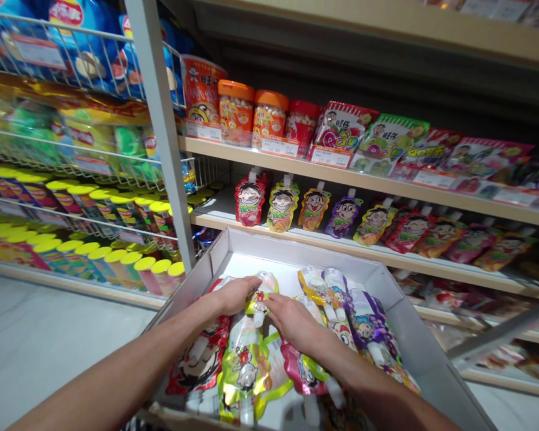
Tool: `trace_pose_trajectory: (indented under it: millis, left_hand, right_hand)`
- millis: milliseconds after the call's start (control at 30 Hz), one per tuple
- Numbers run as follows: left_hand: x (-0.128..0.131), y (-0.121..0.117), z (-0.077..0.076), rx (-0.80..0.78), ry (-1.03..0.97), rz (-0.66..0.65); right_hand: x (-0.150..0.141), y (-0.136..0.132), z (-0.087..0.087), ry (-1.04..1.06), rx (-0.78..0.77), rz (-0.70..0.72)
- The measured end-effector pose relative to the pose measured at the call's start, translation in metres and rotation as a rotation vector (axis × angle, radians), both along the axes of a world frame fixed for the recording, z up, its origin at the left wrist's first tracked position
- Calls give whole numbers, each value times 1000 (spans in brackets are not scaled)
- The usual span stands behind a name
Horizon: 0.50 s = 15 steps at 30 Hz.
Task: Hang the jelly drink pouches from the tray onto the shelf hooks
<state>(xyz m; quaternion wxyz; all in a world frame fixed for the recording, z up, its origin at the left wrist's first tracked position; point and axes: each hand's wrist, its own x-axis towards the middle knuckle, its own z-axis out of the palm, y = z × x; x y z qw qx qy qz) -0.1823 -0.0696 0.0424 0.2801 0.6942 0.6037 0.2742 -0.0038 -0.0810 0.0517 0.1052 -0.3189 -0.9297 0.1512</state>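
Observation:
A small yellow-green spouted pouch [259, 302] lies between my hands inside the open box, its white cap toward me. My left hand [237, 294] has its fingers closed on the pouch's left and far side. From the right, my right hand [293, 320] grips the opposite edge with its fingertips. Beneath them is a larger yellow-green pouch [245, 371]. Red pouches [206, 353] lie under my left forearm. A pink pouch [302, 372] is partly covered by my right wrist, and purple pouches [363, 317] are stacked at the box's right side.
The white box [291, 248] stands against the shelf. Spouted pouches [282, 206] line the lower shelf in front. Above, jars [236, 114] and candy bags [390, 143] stand behind price tags. A grey post [157, 108] separates wire racks of yellow-lidded canisters [112, 263] at left.

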Motion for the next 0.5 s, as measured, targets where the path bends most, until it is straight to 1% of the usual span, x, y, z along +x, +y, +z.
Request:
trace_pose_trajectory:
  millis: [67, 100, 200, 267, 367, 433, 500]
  left_hand:
    - [-2, 2, 1, -40, -45, -64]
    - [-3, 3, 2, -55, -82, -86]
    - [-1, 6, 1, -73, -243, -117]
    - [3, 8, 0, -93, -385, -140]
    - [10, 10, -1, -151, -576, -180]
    - [14, 10, 2, -205, -642, -181]
    - [16, 8, 5, -256, -665, -145]
  right_hand:
    - [0, 6, 7, 117, -2, -9]
    - [1, 9, 10, 187, -1, -40]
    - [1, 22, 15, 403, -27, -203]
    - [0, 30, 14, 530, -106, -300]
    - [-1, 41, 13, 670, -264, -389]
    - [0, 46, 14, 734, -321, -434]
    - [1, 52, 18, 780, -343, -466]
